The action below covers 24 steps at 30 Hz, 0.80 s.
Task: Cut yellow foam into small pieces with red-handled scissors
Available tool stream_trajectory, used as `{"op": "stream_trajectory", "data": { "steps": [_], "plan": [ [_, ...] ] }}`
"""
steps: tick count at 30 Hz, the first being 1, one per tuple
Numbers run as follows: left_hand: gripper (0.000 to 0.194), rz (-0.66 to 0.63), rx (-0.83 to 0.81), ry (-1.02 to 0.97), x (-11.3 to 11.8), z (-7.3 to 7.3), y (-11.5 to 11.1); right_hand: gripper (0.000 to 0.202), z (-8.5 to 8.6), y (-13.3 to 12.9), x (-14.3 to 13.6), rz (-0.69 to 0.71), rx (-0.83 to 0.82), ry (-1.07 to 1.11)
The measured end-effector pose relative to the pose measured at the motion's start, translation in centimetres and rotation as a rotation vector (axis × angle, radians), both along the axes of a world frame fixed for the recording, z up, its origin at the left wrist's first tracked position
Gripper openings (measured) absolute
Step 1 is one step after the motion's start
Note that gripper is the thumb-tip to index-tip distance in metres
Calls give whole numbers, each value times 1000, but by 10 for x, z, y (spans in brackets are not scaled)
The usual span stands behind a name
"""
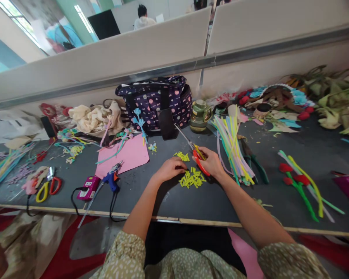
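Scissors with red and yellow handles [201, 162] are in my right hand [211, 161], their blades spread slightly and pointing up and away toward the dark phone. My left hand [171, 169] rests by the small yellow-green cut pieces, its fingers curled down; what its fingertips hold, if anything, is hidden. One pile of yellow-green pieces [192, 178] lies between my hands, nearer to me. A smaller pile of the same pieces [182, 156] sits just beyond my left fingertips.
Behind stand a patterned bag [145, 104], a phone [166, 123] and a glass jar [199, 116]. Pipe cleaners [232, 147] and pliers [254, 162] lie right. A glue gun [112, 178], pink sheet [128, 153] and second scissors [50, 184] lie left. A person's arm shows lower left.
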<state>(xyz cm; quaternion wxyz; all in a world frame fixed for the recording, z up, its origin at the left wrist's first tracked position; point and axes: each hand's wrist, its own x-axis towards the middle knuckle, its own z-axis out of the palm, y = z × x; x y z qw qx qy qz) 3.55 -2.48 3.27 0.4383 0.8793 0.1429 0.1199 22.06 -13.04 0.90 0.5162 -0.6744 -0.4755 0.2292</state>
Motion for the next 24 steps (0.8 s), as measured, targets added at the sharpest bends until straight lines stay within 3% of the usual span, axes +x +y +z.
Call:
{"op": "stream_trajectory", "data": {
  "steps": [9,13,16,21,24],
  "plan": [
    [9,43,83,79,2,-16,-1,44,-1,1,6,1,26,163],
    [7,99,-23,-21,1,-16,-3,46,-2,0,3,13,13,145],
    [9,258,-280,-180,-3,-13,0,46,-4,-2,0,4,-19,52],
    [26,695,-941,-549,-12,-17,19,49,-5,-7,-6,37,-84,-302],
    [32,807,-1142,-709,-16,-24,31,51,-3,-10,-9,46,-79,-521]
  ]
}}
